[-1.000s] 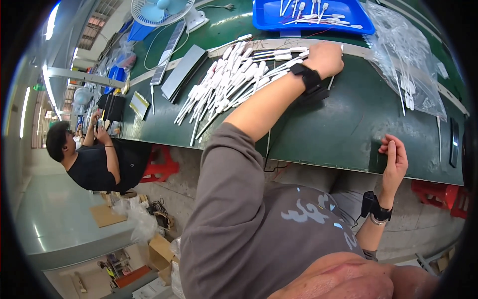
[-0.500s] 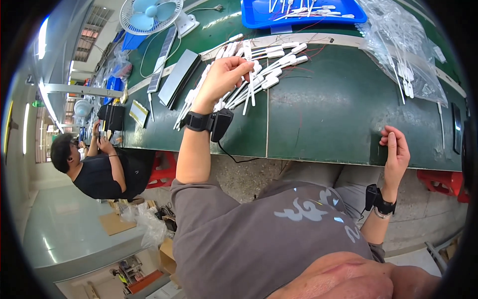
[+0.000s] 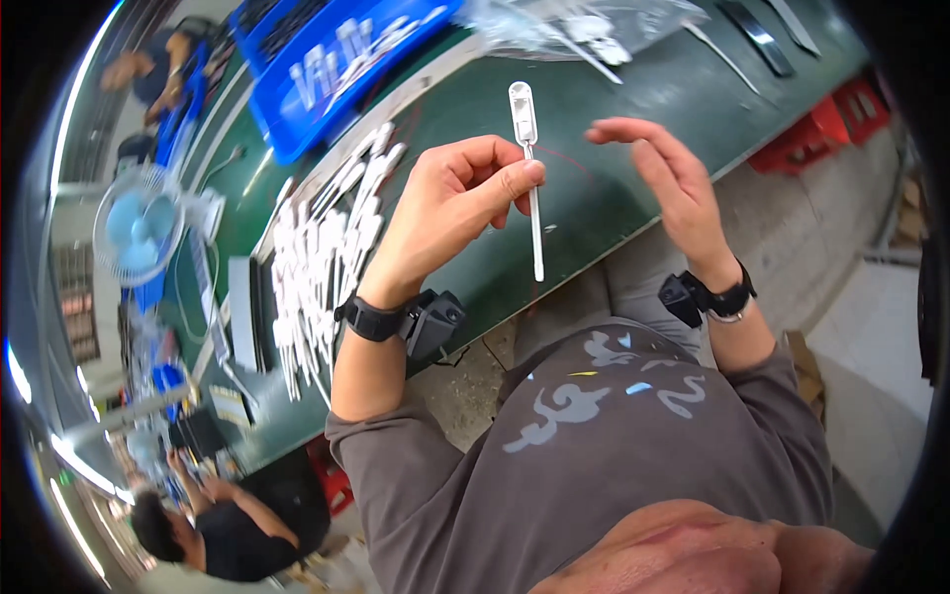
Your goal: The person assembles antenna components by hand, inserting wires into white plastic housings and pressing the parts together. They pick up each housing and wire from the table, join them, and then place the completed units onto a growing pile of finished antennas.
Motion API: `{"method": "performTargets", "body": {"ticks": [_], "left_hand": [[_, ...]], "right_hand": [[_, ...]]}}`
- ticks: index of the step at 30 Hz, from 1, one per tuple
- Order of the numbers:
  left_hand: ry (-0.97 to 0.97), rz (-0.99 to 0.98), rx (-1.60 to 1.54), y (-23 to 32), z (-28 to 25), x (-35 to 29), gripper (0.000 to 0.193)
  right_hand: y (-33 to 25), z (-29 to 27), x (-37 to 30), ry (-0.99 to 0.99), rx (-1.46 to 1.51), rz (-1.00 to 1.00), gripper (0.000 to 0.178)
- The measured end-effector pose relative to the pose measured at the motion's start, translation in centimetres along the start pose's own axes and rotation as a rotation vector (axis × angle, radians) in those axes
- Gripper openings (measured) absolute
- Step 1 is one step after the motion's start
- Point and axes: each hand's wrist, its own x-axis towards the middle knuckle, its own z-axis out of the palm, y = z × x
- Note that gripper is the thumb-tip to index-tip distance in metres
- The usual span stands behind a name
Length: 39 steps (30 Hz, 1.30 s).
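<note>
Pinched between the thumb and fingers of my left hand (image 3: 450, 203) is a slim white plastic stick (image 3: 523, 114) with an oval, hollowed head. Its head points up and away, its thin stem toward me, above the green table. A fine red wire shows beside it. My right hand (image 3: 678, 188), fingers apart and holding nothing, hovers just right of the stick without touching it. A pile of similar white sticks (image 3: 332, 247) lies on the table left of my left wrist.
A blue tray (image 3: 287, 139) with more white sticks stands at the far left. Clear plastic bags (image 3: 505, 35) lie at the back, with a dark flat device (image 3: 754, 38) farther right. A fan (image 3: 139, 226) and a co-worker (image 3: 233, 530) are on the left; red stools (image 3: 807, 134) stand by the table.
My left hand has come away from the pile with one white stick and holds it in front of me. My right hand has risen toward it. The view has turned.
</note>
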Motion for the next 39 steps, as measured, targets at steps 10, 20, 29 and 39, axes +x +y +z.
{"method": "performTargets", "body": {"ticks": [10, 20, 29, 39], "left_hand": [[-0.067, 0.131, 0.216, -1.5, 5.0, 3.1, 0.025], [-0.109, 0.142, -0.138, -2.8, 3.3, 4.1, 0.028], [-0.1, 0.072, -0.347, -3.5, 4.7, 4.5, 0.025], [-0.078, 0.192, -0.196, -4.4, 5.2, 4.7, 0.025]], "right_hand": [[-0.2, -0.8, -1.2, -0.138, 0.27, 0.259, 0.023], [-2.0, -0.6, -1.4, -0.237, 0.267, 0.388, 0.022], [-0.3, 0.4, -2.3, -0.03, 0.271, 0.444, 0.022], [0.7, 0.4, -2.5, 0.134, -0.429, -0.019, 0.014]]}}
